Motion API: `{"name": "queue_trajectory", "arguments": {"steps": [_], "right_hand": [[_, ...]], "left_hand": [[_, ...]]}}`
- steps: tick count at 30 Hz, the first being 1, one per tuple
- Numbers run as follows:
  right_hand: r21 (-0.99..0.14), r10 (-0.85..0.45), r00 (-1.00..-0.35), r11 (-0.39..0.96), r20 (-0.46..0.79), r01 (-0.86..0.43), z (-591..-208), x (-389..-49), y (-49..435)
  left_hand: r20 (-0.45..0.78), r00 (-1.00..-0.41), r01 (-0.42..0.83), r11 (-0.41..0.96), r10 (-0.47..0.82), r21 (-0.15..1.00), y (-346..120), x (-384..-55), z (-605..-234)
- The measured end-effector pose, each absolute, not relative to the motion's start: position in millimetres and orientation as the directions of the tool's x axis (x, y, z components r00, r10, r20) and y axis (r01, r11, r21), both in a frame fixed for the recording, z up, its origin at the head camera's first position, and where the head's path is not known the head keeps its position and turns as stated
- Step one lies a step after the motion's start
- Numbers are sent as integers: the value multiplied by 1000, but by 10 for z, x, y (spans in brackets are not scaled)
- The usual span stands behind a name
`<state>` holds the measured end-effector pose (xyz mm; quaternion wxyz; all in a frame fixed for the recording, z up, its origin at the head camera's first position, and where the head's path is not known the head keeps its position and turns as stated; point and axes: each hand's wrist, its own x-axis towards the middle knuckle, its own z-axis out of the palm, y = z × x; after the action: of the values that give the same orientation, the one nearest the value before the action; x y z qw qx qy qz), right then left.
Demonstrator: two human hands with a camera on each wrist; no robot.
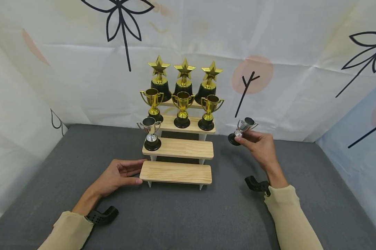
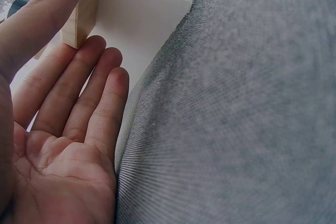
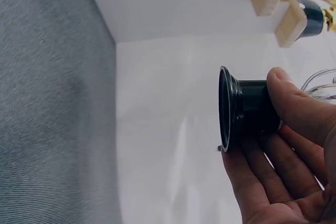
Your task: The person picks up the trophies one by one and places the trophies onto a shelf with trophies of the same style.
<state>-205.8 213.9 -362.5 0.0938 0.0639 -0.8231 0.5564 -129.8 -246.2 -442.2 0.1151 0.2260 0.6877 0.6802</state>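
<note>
My right hand [image 1: 262,147] pinches a small silver trophy cup [image 1: 246,124] by its stem and black base, off the table to the right of a tiered wooden display stand [image 1: 176,172]. In the right wrist view the cup's black base [image 3: 252,106] sits between thumb and fingers. My left hand [image 1: 116,177] touches the left end of the stand's lowest step, its fingers nearly straight in the left wrist view. Another silver trophy cup [image 1: 150,126] stands upright at the left of the second step from the bottom.
Gold trophy cups [image 1: 182,100] line the third step, and gold star trophies [image 1: 184,69] stand on the top one. The stand rests on a dark grey table [image 1: 175,218]. Behind hangs a pale printed cloth [image 1: 94,80].
</note>
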Motion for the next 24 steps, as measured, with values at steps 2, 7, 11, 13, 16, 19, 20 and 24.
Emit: {"name": "queue_trajectory", "arguments": {"steps": [2,7,11,13,16,19,20,24], "right_hand": [[-899,-5,-972,379,237,-221,-3603,-2048,2128],[-888,-19,-963,382,270,-257,-3554,-2017,2118],[-884,-31,-957,374,290,-280,-3510,-1990,2107],[-882,-38,-955,373,295,-288,-3487,-1974,2098],[-874,-47,-952,385,303,-298,-3446,-1950,2079],[-863,-55,-948,398,315,-310,-3401,-1920,2056],[-860,-56,-946,404,318,-313,-3387,-1908,2049],[-857,-65,-942,397,330,-327,-3333,-1866,2025]], "left_hand": [[148,-872,152,-29,466,988,-2461,-1298,-4422],[147,-873,148,-34,465,988,-2459,-1297,-4421],[150,-872,149,-38,466,988,-2458,-1296,-4420],[150,-872,150,-38,467,988,-2458,-1296,-4421],[148,-873,149,-35,465,988,-2459,-1297,-4423],[146,-874,149,-31,464,988,-2460,-1299,-4425],[146,-874,149,-30,464,988,-2460,-1299,-4426],[148,-873,151,-30,465,988,-2461,-1301,-4427]]}}
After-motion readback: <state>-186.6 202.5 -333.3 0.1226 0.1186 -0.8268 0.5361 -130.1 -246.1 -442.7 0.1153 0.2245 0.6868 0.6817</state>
